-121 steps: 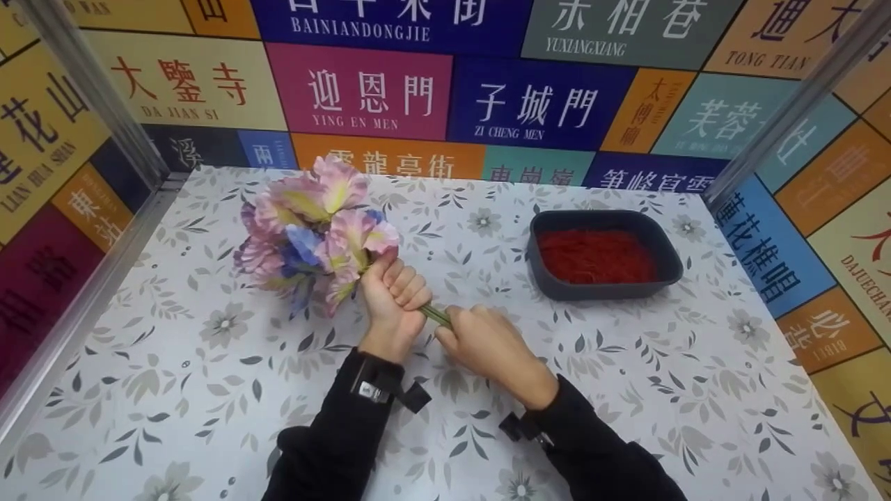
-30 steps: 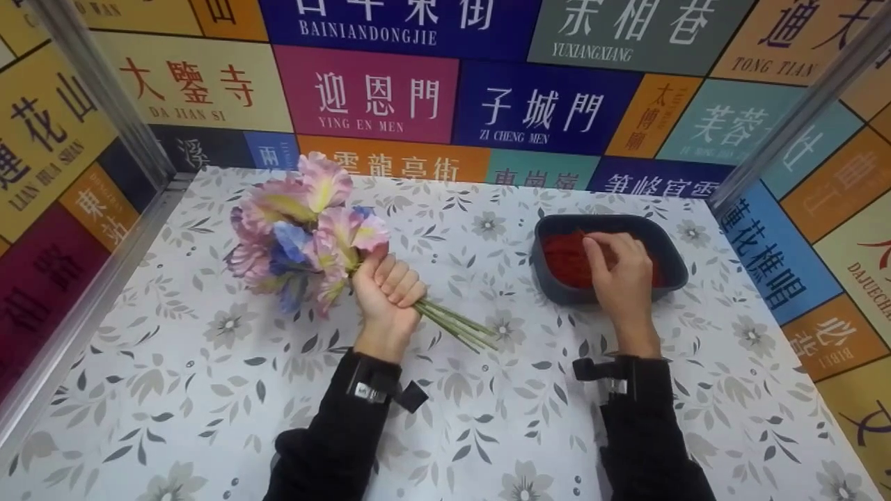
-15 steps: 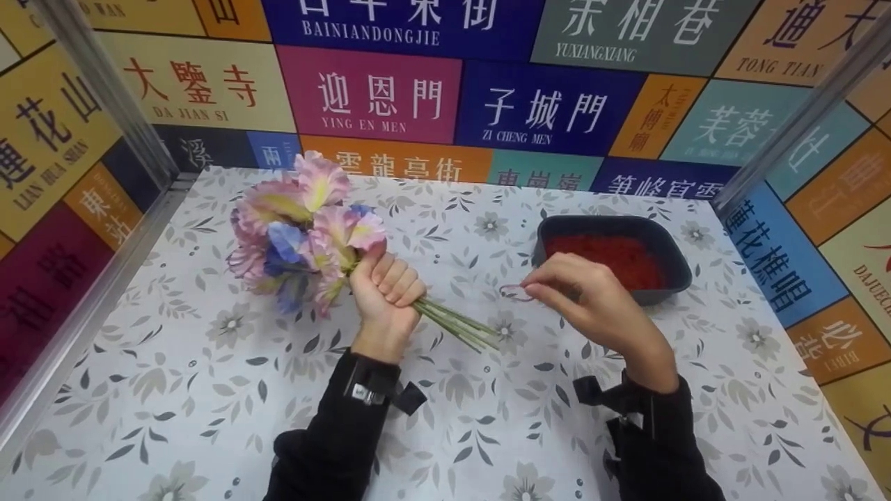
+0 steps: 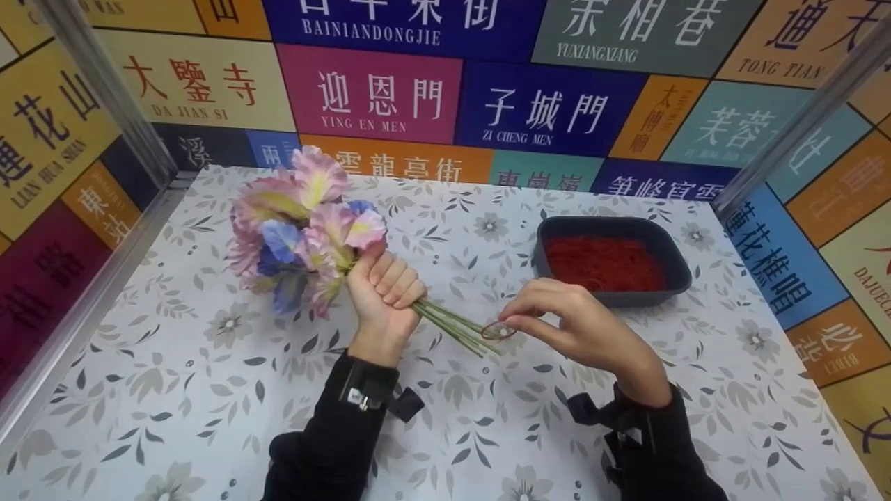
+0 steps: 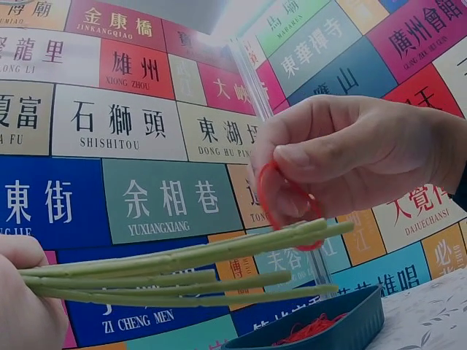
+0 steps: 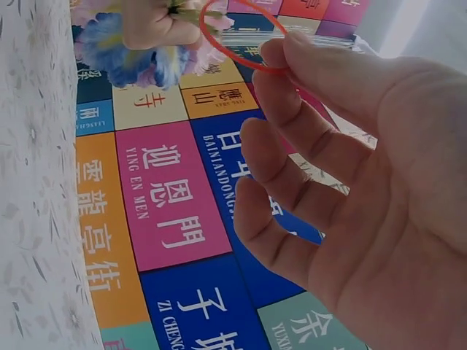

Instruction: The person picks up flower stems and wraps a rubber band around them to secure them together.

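Observation:
My left hand [image 4: 386, 292] grips a bunch of artificial flowers [image 4: 324, 229], pink and blue with yellow streaks, just below the blooms. Their green stems [image 4: 449, 325] stick out of the fist toward the right, fanned slightly apart at the ends. Between thumb and index finger, my right hand [image 4: 581, 330] pinches a thin red rubber band [image 5: 266, 200], which hangs as an open loop at the stem tips. In the left wrist view the loop overlaps the upper stem ends; whether it encircles any of them I cannot tell.
A dark grey plastic tub [image 4: 612, 298] holding a mass of red rubber bands [image 4: 602, 261] stands behind my right hand. The table [image 4: 278, 417] has a leaf-and-flower patterned cover. Sign-printed panels [image 4: 369, 90] wall in its back and sides.
My right hand left the stems, reached into the tub, and came out pinching a rubber band. It has since moved left and down to the stem tips. The left hand kept its grip.

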`<state>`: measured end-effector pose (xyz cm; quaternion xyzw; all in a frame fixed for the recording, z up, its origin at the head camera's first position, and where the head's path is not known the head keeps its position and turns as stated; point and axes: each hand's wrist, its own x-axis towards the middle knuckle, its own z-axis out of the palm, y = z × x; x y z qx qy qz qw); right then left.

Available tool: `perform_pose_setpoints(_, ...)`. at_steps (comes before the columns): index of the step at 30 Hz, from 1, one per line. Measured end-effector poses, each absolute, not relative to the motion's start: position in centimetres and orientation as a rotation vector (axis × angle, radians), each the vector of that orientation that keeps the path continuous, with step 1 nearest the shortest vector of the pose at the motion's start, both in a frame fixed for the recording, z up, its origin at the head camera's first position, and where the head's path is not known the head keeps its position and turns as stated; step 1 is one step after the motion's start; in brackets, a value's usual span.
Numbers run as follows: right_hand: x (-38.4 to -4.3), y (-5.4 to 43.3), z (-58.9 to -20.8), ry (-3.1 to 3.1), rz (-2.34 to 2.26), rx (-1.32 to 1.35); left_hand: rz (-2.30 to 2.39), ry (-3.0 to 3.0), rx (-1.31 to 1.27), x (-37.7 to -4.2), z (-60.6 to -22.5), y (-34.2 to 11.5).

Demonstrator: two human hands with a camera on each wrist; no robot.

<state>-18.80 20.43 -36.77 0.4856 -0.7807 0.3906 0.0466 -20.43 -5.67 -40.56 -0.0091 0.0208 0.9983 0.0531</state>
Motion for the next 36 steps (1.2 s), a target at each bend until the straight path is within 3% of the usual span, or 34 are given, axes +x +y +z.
perform_pose_setpoints(36, -18.9, 17.1, -38.7, -2.265, 1.18, 1.31, 2.896, 0.034, 0.036, -19.6, -40.5, -3.9)
